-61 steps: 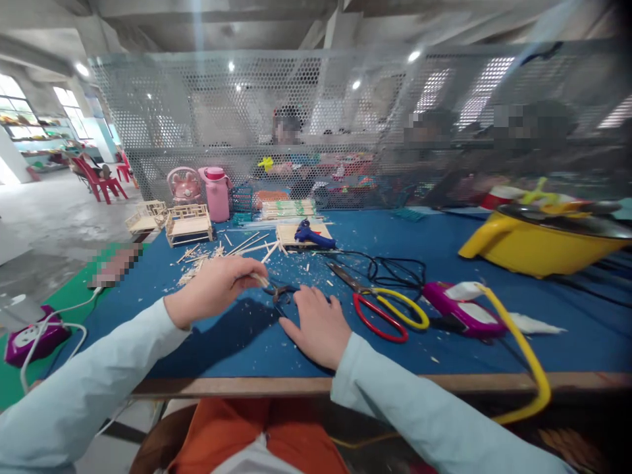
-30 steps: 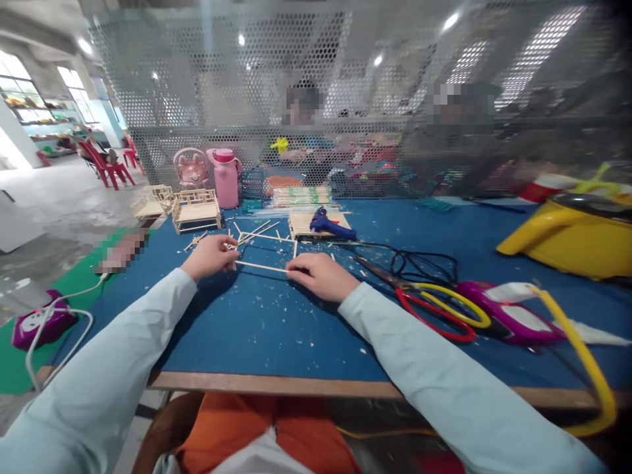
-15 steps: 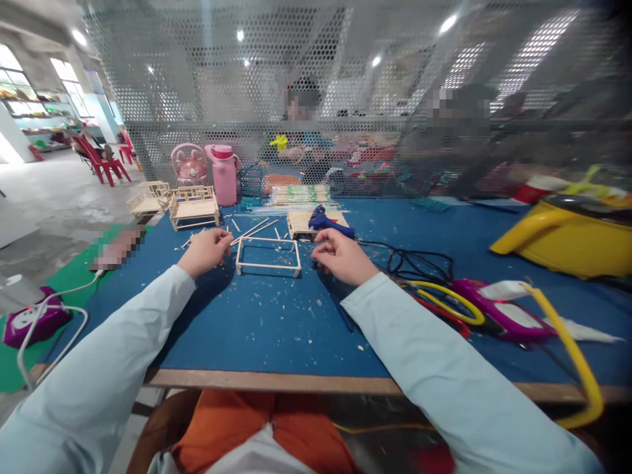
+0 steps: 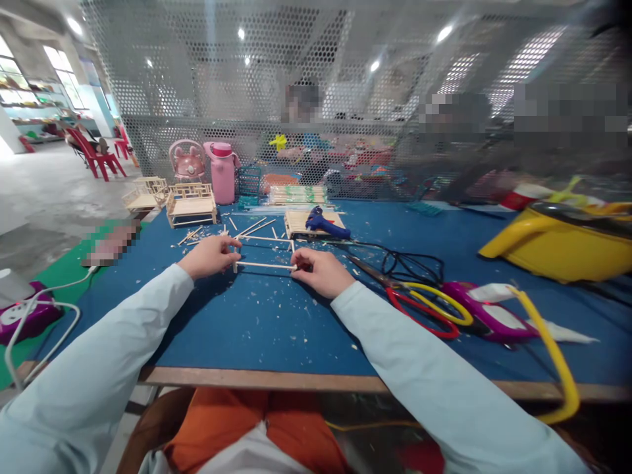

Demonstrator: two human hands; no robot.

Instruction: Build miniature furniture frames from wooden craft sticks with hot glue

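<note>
A small rectangular frame of thin wooden sticks is between my hands over the blue tabletop. My left hand grips its left end, fingers closed around the corner posts. At the front right corner, my right hand pinches the frame between thumb and fingers. Behind it lie loose sticks and a flat wooden stick piece with a blue glue gun resting on it. Two miniature stick-built pieces of furniture stand at the back left.
Scissors with red and yellow handles lie right of my right hand, near a purple power strip and a black cable. A yellow container stands far right. A pink bottle stands before the perforated metal screen.
Both hands have moved in to the small frame, and their fingers have closed on its two ends. My right hand has come left and down, uncovering more of the scissors.
</note>
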